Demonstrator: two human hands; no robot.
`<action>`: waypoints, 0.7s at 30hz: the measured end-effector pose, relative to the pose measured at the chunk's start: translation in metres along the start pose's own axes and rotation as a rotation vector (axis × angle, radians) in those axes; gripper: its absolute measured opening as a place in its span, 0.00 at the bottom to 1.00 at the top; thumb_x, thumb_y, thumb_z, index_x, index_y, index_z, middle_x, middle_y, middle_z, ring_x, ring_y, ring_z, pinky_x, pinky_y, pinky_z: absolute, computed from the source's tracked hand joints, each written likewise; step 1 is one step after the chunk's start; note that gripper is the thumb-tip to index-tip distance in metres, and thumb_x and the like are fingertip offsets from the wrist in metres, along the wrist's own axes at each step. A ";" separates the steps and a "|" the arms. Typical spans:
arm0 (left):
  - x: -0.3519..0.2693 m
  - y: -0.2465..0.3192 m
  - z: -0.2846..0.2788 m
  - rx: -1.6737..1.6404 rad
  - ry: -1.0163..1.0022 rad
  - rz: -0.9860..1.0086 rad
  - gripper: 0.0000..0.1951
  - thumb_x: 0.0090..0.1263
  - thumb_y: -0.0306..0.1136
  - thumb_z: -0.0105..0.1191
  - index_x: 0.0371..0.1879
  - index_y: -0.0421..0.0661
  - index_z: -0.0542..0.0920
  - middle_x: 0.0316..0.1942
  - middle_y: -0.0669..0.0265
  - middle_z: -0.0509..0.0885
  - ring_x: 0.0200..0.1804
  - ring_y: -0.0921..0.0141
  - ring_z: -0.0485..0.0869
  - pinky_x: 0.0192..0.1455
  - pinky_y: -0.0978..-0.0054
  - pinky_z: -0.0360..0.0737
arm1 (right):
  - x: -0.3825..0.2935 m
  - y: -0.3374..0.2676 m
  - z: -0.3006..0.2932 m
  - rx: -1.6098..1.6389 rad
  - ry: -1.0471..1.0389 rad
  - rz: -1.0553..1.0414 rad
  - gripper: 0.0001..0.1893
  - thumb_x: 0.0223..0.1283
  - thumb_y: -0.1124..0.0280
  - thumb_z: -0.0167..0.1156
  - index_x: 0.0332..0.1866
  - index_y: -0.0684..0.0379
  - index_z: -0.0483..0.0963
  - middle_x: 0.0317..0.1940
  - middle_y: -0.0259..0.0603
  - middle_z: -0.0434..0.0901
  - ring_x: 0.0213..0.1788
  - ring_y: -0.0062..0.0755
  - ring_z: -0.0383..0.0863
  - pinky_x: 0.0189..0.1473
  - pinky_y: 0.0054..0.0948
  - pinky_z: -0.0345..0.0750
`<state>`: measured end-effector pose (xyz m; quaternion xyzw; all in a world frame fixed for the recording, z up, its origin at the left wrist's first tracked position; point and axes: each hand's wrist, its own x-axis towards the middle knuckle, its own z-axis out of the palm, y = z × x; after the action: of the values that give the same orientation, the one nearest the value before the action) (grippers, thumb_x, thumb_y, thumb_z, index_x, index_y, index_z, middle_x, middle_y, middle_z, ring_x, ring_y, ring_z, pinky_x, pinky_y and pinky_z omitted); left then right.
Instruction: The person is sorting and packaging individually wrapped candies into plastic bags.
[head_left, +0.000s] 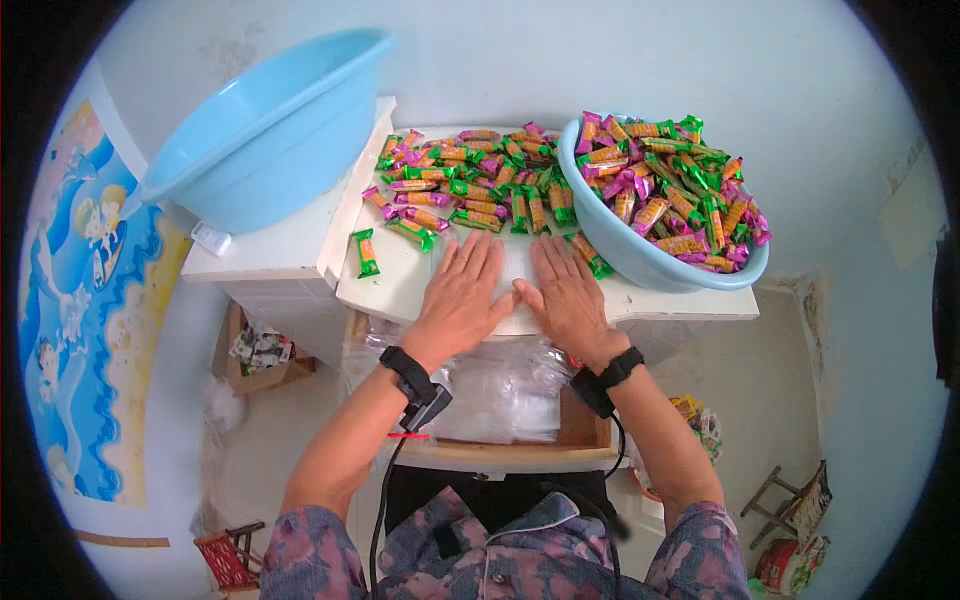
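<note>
My left hand and my right hand lie palm down on a white tabletop, thumbs almost meeting, with nothing in either. Just beyond my fingertips spreads a loose pile of small wrapped snack bars in green or purple wrappers. One green-wrapped bar lies apart, left of my left hand. Another green-wrapped bar is beside my right fingertips, close to a blue plastic basin heaped with the same bars. Black straps with small cabled devices circle both wrists.
A large blue basin leans tilted on a white cabinet at left. Below the tabletop, an open wooden drawer holds clear plastic bags. A cardboard box and small folding stools stand on the floor. A wall rises behind the table.
</note>
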<state>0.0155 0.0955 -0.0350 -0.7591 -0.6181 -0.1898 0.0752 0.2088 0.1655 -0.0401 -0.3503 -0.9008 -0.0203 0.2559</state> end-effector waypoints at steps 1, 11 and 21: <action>0.000 0.001 -0.001 -0.001 -0.002 0.001 0.39 0.78 0.53 0.48 0.76 0.31 0.62 0.79 0.44 0.63 0.83 0.52 0.57 0.85 0.51 0.49 | -0.001 0.004 0.000 0.000 -0.001 0.002 0.36 0.78 0.45 0.46 0.73 0.71 0.66 0.75 0.60 0.66 0.80 0.53 0.62 0.81 0.48 0.56; -0.011 -0.006 -0.007 0.026 -0.056 -0.095 0.45 0.79 0.61 0.45 0.78 0.31 0.59 0.81 0.43 0.59 0.84 0.53 0.54 0.85 0.53 0.48 | -0.010 0.015 0.000 -0.025 0.030 -0.094 0.34 0.78 0.48 0.48 0.72 0.70 0.67 0.73 0.57 0.70 0.78 0.52 0.65 0.81 0.46 0.58; -0.018 -0.019 -0.018 0.060 -0.098 -0.077 0.43 0.80 0.60 0.45 0.79 0.33 0.58 0.82 0.48 0.58 0.85 0.56 0.53 0.85 0.53 0.49 | -0.006 0.015 -0.009 -0.024 0.022 -0.135 0.32 0.78 0.50 0.48 0.71 0.70 0.68 0.72 0.58 0.71 0.77 0.52 0.67 0.81 0.46 0.59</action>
<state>-0.0091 0.0773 -0.0272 -0.7405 -0.6552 -0.1367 0.0603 0.2266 0.1714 -0.0380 -0.2916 -0.9192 -0.0521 0.2596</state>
